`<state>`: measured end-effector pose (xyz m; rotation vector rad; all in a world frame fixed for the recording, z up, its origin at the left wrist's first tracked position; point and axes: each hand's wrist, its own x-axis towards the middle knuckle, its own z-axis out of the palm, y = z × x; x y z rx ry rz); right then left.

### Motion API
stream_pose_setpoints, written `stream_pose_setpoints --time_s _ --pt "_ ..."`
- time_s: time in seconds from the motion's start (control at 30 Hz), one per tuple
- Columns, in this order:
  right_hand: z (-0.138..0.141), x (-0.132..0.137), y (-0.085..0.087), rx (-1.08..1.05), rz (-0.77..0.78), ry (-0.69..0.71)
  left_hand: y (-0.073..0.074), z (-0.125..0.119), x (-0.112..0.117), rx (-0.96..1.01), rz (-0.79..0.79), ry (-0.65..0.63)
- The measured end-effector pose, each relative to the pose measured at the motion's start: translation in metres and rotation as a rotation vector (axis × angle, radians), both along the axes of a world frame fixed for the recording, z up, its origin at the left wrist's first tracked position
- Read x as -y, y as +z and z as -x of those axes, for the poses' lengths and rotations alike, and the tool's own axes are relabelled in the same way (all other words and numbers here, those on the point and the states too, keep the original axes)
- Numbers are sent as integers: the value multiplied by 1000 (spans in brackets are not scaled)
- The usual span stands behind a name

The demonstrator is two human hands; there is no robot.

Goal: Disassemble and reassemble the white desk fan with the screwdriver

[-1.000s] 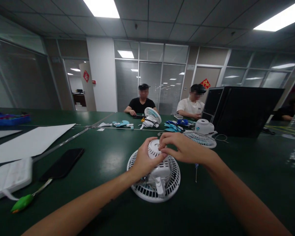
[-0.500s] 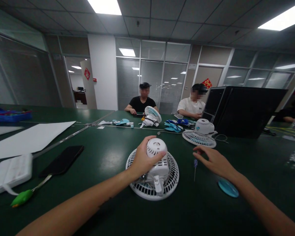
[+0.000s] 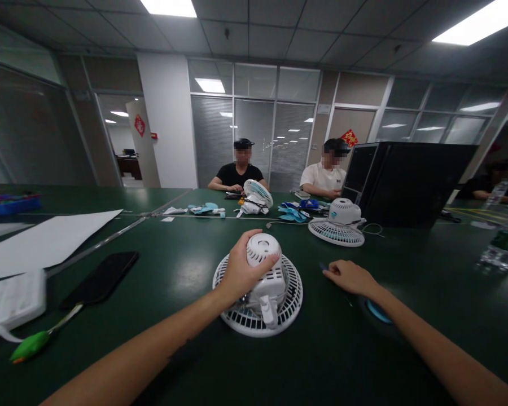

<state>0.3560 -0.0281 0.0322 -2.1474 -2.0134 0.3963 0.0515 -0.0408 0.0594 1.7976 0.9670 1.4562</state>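
Two white fans lie nearest us on the green desk (image 3: 313, 366). We have the first fan (image 3: 271, 288) right in front of us, face down on its round grille (image 3: 295, 293), with its motor housing (image 3: 262, 248) uppermost. Our left grip (image 3: 242, 268) is curled around the side of that housing, thumb across the near side, holding it. Well to the right, our right grip (image 3: 350, 276) is narrow, its fingers closed on the screwdriver (image 3: 323, 266); one end pokes out past the fingertips, and the hand and blur hide most of the rest. A blue disc (image 3: 376, 312) lies partly covered by our right forearm. Farther off we see the second fan (image 3: 344, 211), also face down, near a black case (image 3: 412, 183). Across the desk, a third fan (image 3: 258, 194) sits tilted before a person in a black shirt (image 3: 239, 176), with light-blue parts (image 3: 294, 212) beside it. To our left are a black phone (image 3: 101, 278), a green piece (image 3: 29, 345) and a white sheet (image 3: 55, 239).
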Motion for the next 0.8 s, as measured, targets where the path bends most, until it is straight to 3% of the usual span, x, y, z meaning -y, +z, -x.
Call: stream_pose_setpoints --time_s 0.1,0.2,0.3,0.43,0.57,0.7,0.8 --pt "1 -2 4 -136 -11 58 0 1 0 5 4 -4" --pt "12 -2 18 -489 -47 133 -1 1 0 7 3 -6" --pt "36 3 45 -780 -27 239 -1 1 1 7 -2 -11" --pt "83 14 91 -875 77 487 -3 0 -1 6 -16 -9" --pt "132 19 120 -995 -171 693 -5 0 -4 47 -133 -16" --pt "162 19 115 -1113 -480 713 -7 -1 -5 88 -361 -60" --pt "167 16 97 -1165 -631 680 -7 0 -4 93 -352 -67"
